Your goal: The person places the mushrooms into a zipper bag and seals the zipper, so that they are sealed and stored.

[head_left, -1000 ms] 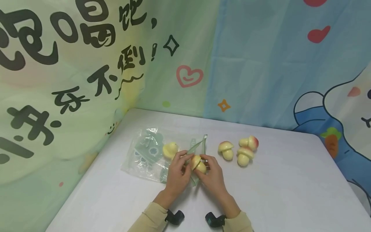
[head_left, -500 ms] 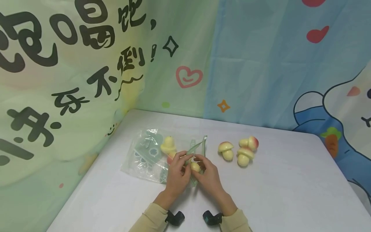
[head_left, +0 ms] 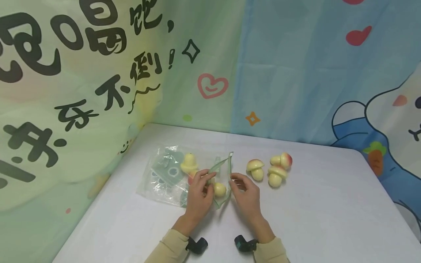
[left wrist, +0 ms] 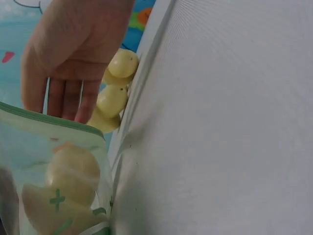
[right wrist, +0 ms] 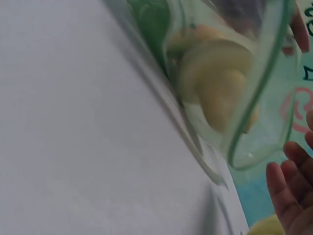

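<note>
A clear plastic bag (head_left: 154, 195) with green prints lies on the table, its green-edged mouth spread toward the right. My left hand (head_left: 199, 197) grips the bag near its mouth; some of its fingers are hidden. Just inside the mouth sits a toy mushroom (head_left: 219, 189), its pale stem facing out; the right wrist view shows this mushroom (right wrist: 222, 93) through the plastic. Deeper in the bag lie another yellow mushroom (head_left: 189, 163) and a red-tinged one (head_left: 192, 177), partly hidden. My right hand (head_left: 246, 193), fingers loosely bent and holding nothing, is by the mouth's right edge.
Three more toy mushrooms, one upright-capped (head_left: 255, 170), one in front (head_left: 277, 176) and one on its side (head_left: 281, 160), lie right of the bag. A printed cloth backdrop (head_left: 279, 84) stands behind the white table (head_left: 312, 212).
The mushroom between my hands has gone into the bag's mouth. My right hand has let go of it and drawn back to the right. The mushroom deeper inside has turned stem-up.
</note>
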A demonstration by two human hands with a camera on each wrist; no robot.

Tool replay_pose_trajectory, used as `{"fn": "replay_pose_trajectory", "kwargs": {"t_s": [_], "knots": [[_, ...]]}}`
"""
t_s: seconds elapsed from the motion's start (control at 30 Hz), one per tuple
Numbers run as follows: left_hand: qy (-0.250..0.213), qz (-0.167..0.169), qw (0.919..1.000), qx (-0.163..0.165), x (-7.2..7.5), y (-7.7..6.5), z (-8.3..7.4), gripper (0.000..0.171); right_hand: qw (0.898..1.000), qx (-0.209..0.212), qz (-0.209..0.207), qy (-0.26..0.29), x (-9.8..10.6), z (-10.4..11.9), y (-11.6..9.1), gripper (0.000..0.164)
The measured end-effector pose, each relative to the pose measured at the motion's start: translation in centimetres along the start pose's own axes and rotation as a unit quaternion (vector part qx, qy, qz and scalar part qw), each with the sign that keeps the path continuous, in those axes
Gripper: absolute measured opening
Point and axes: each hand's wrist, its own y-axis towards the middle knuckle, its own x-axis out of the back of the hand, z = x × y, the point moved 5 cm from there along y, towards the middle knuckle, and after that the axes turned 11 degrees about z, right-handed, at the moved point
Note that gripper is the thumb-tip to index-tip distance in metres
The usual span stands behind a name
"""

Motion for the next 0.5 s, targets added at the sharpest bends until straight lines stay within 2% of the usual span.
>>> {"fn": "replay_pose_trajectory", "kwargs": {"t_s": [0.13, 0.27, 0.37, 0.5], "knots": [[-0.007, -0.011, 0.9999, -0.002, -0.1, -0.1, 0.2, 0.043, 0.998, -0.013, -0.066, -0.003, 2.1, -0.9, 0.2, 0.024], [-0.012, -0.017, 0.9998, -0.007, -0.2, -0.2, 0.4, 0.044, 0.991, -0.001, -0.132, 0.001, 4.3, -2.6, 0.4, 0.028], [-0.013, -0.019, 0.9997, -0.008, -0.2, -0.2, 0.3, 0.043, 0.982, 0.015, -0.189, -0.025, 5.9, -4.1, 0.4, 0.031], [-0.01, -0.019, 0.9997, -0.01, -0.1, -0.1, 0.2, 0.043, 0.964, 0.008, -0.254, -0.073, 7.8, -5.7, 0.2, 0.035]]}}
